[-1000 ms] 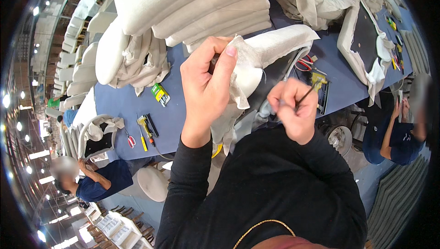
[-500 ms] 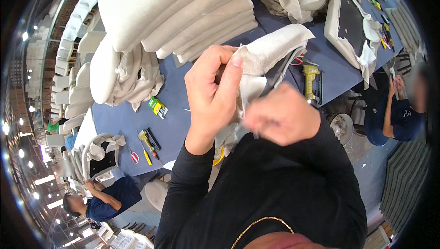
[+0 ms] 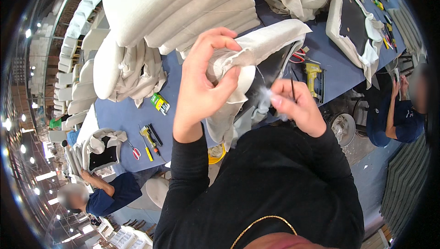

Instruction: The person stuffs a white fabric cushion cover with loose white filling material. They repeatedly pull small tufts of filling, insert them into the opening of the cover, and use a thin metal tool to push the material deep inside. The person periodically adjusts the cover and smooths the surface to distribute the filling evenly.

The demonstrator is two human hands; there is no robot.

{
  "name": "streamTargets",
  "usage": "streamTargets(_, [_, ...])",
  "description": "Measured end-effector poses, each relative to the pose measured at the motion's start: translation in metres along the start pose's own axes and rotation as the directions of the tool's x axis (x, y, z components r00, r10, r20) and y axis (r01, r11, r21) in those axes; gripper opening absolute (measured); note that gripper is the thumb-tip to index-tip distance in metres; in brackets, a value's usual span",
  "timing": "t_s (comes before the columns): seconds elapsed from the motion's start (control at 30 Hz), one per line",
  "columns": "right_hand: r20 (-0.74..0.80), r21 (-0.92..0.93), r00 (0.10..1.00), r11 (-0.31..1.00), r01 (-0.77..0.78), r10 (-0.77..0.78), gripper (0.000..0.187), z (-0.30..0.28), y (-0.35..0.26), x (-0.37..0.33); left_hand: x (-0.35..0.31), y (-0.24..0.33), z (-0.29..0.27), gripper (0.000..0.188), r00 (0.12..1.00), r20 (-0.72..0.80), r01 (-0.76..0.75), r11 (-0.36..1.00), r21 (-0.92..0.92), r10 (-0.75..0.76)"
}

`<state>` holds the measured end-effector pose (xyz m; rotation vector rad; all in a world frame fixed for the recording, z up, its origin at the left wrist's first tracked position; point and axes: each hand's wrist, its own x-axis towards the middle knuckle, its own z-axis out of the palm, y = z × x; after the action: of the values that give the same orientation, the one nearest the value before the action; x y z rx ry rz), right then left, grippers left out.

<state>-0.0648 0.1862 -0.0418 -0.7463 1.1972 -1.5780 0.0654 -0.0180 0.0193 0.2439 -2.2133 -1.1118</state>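
My left hand (image 3: 201,77) is curled around the corner of a beige upholstered panel (image 3: 270,40), with its fingers above the corner and its thumb below. Loose fabric and a pale lining hang under the corner, and the panel's dark back (image 3: 275,65) shows on its right. Just right of the lining, my right hand (image 3: 300,109) is closed, with a wispy tuft of white stuffing (image 3: 265,100) at its thumb and forefinger. A thin dark tool (image 3: 292,86) sticks up from between the right fingers; its kind is unclear.
Stacked beige cushions (image 3: 183,8) stand at the far left. A yellow-green staple gun (image 3: 313,79) and red-handled pliers (image 3: 299,56) lie right on the blue table (image 3: 176,125). Co-workers sit at both sides. A bucket (image 3: 348,130) stands on the floor, right.
My right hand has moved right, away from the left, with white stuffing now visible at its fingertips. The left thumb and fingers have spread from a pinch to a wider hold around the corner.
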Motion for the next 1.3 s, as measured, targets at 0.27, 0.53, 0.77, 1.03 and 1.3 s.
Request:
streamTargets(0.27, [0.077,0.538,0.99,0.831,-0.143,0.121,0.037,-0.004,0.021,-0.01,-0.012,-0.004,-0.011,0.05,0.994,0.029,0.113,0.982,-0.151,-0.11])
streamTargets(0.53, [-0.153,0.094,0.834,0.833,0.546,-0.529,0.028,0.049,-0.01,0.023,-0.015,0.005,0.004,0.042,0.989,-0.011,0.14,0.945,-0.295,-0.15])
streamTargets(0.77, [-0.203,-0.171,0.718,0.746,0.643,-0.665,0.072,0.06,-0.001,0.051,-0.015,0.011,0.016,0.035,0.976,-0.076,0.178,0.948,-0.264,-0.205])
streamTargets(1.03, [0.051,0.447,0.977,0.87,-0.206,0.206,0.024,0.014,0.046,-0.03,-0.029,-0.008,-0.01,0.031,0.947,-0.195,0.204,0.946,-0.254,-0.256])
streamTargets(1.3, [0.109,-0.293,0.962,0.933,-0.211,0.251,0.029,0.011,0.055,-0.06,-0.038,-0.025,-0.029,0.033,0.919,-0.297,0.206,0.959,-0.197,-0.258])
